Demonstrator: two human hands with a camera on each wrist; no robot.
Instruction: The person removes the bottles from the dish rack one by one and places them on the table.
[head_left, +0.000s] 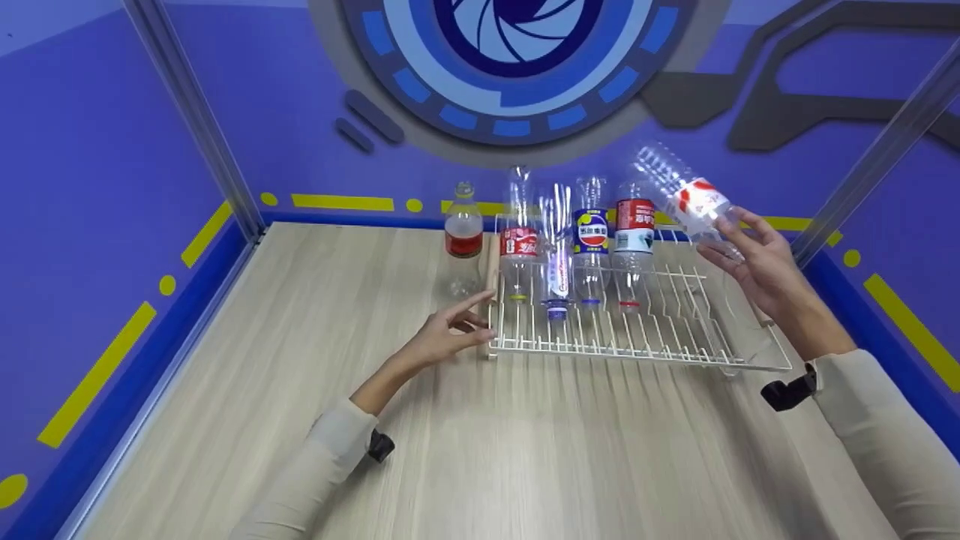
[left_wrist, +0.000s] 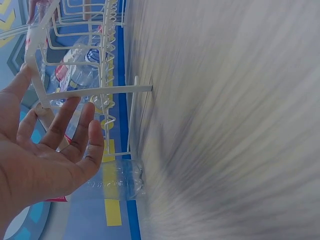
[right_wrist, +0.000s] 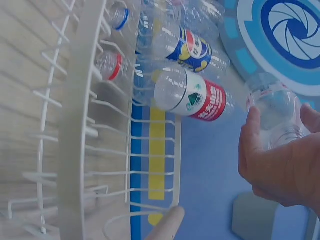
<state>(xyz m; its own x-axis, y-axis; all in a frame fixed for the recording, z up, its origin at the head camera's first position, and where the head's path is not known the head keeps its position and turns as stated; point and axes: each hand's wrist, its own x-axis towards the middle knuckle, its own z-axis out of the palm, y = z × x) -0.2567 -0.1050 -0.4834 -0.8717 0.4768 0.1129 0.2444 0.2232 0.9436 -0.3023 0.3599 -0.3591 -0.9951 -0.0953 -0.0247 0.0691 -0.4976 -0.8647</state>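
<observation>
My right hand (head_left: 765, 262) grips a clear plastic bottle (head_left: 679, 187) with a red-and-white label, tilted above the right side of a white wire rack (head_left: 637, 351). Thumb and fingers lie on opposite sides of this bottle in the right wrist view. At the rack's front left corner is my left hand (head_left: 450, 334), its thumb and fingertips against the frame and no bottle in it. Several bottles stand in the rack neck down, among them one with a blue Pepsi-like label (head_left: 592, 229) and one with a red-and-white label (right_wrist: 205, 97).
Left of the rack, another bottle with a red label (head_left: 463, 244) stands upright on the wooden table (head_left: 360, 285). Wooden handles (head_left: 493, 262) flank the rack. Blue printed walls (head_left: 277, 112) with metal posts (head_left: 199, 120) enclose the table's back and sides.
</observation>
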